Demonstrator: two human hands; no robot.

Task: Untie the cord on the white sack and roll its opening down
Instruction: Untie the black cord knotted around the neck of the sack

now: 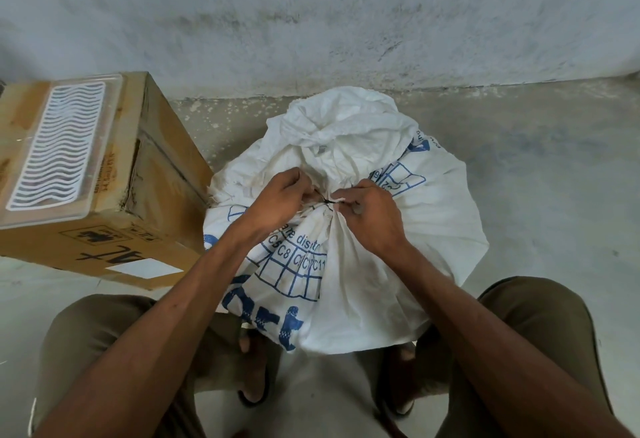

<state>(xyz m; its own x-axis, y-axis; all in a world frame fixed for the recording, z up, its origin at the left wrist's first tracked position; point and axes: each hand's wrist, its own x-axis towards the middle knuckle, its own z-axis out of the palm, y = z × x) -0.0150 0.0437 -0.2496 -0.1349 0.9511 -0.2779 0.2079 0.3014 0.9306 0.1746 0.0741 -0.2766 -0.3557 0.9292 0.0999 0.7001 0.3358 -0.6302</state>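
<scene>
A full white sack (363,264) with blue print stands on the floor between my knees. Its neck is gathered and bound by a thin dark cord (329,200), with the loose top of the sack bunched above the tie. My left hand (280,198) pinches the cord at the knot from the left. From the right, my right hand (374,216) pinches the cord's other end, its fingertips almost touching those of the left. Part of the knot is hidden by my fingers.
A cardboard box (145,174) stands on the floor to the left, touching the sack, with a clear plastic tray and white grid (59,146) on top. A stained wall (346,22) rises just behind the sack. My sandalled feet (256,368) rest below it.
</scene>
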